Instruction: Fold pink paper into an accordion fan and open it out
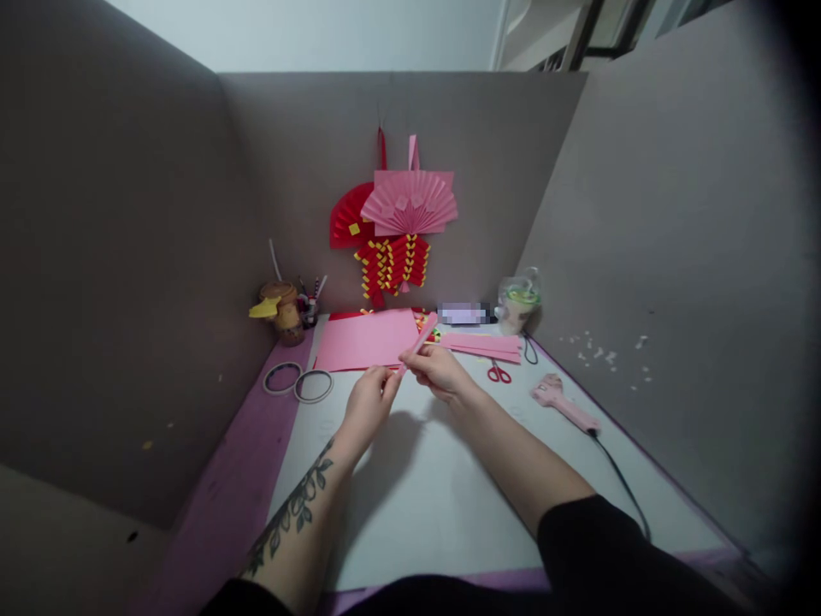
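Between my two hands, above the white sheet, is a narrow pink paper strip [424, 332], tilted with its far end up to the right. My left hand [372, 398] pinches its lower end. My right hand [440, 372] grips it a little higher, thumb and fingers pressed together. Just behind lie large pink paper sheets [365, 340] with a red edge showing under them. More pink paper strips [484, 346] are stacked right of my right hand, and scissors with red handles [499, 374] lie in front of them.
Two tape rolls [314, 387] lie at left. A pink glue gun [564, 404] with a dark cord lies at right. A brown cup [286, 312] and a clear cup [515, 306] stand at the back corners. A pink paper fan [410, 203] hangs on the grey back panel [288, 171].
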`<state>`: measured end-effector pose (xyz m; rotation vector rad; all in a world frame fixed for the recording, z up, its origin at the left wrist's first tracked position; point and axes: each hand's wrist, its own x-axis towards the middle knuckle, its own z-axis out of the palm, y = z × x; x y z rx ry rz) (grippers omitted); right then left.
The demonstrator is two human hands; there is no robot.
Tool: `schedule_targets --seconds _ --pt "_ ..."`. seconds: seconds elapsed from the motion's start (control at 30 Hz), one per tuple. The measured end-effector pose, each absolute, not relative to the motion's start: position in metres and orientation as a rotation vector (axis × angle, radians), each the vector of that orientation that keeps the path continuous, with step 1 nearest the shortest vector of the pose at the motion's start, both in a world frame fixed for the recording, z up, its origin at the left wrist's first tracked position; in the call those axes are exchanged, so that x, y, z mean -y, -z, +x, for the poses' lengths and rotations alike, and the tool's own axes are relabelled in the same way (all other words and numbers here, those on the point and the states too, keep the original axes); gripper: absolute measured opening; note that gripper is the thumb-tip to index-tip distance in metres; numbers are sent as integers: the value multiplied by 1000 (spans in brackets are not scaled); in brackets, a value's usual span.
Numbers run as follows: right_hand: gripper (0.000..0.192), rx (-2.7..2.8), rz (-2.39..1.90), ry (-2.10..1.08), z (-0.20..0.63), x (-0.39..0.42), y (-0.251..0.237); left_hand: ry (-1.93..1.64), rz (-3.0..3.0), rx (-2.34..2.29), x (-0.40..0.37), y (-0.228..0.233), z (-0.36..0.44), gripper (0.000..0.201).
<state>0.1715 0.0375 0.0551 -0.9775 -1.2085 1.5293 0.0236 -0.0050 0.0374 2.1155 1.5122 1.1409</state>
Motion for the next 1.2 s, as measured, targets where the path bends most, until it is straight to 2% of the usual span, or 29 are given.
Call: schedule_targets --seconds 0.17,0.5,0.63,0.8,0.97,1.2 --pt "40 1109 -980 -1434 185 -50 -50 -1000 2148 -1606 3 -36 22 24" --pt "44 968 -983 -1373 208 -64 -57 -759 2161 -1853 2 -38 16 26" --pt "41 969 -1050 -1240 214 -69 -55 -828 2085 -2001 -2 -40 8 29" --pt "32 1409 -1141 -1276 184 -51 -44 -1142 2104 -1668 0 -39 14 23" --pt "31 1424 -986 -1438 162 -34 -42 -1049 2043 -1432 2 -34 21 26" --pt "35 1248 -940 -1357 186 -47 -53 -968 2002 -1449 3 -39 17 27"
